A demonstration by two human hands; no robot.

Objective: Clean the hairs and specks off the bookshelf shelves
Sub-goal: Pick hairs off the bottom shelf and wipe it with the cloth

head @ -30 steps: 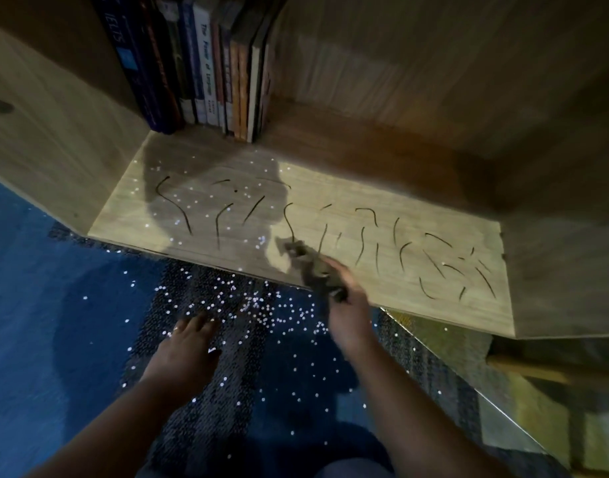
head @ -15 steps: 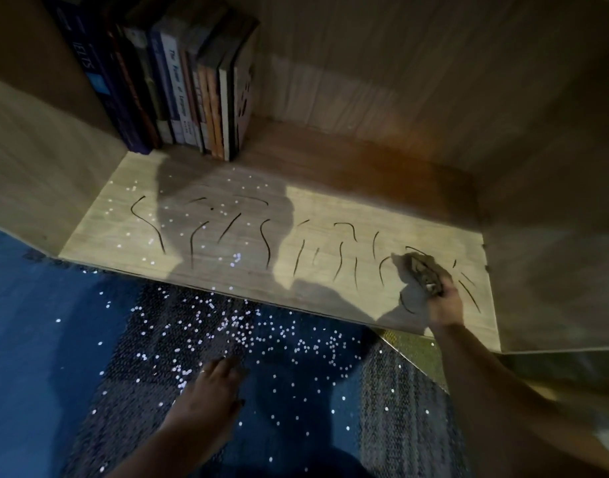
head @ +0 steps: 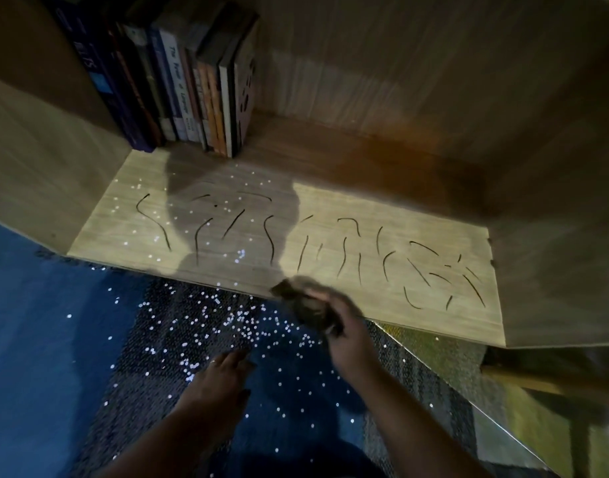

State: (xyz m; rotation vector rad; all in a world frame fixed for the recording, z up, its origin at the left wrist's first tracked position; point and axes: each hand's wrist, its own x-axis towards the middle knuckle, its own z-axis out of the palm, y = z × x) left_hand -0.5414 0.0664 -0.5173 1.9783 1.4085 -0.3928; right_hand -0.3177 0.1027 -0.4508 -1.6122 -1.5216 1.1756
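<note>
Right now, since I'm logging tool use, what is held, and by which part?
Right hand grips a crumpled dark cloth by its near end; left hand holds nothing.

There is one shelf (head: 330,201), and on it stand about ten books (head: 178,81); the dark spines at the left are hard to separate, so this number is not sure. On the board lie roughly twenty dark hairs (head: 270,239). The white specks (head: 241,253) are too many to count: some dozens on the board and many more on the one carpet (head: 37,339). Two hands show, one left hand (head: 220,377) and one right hand (head: 347,336), and one cloth (head: 306,301).
</note>
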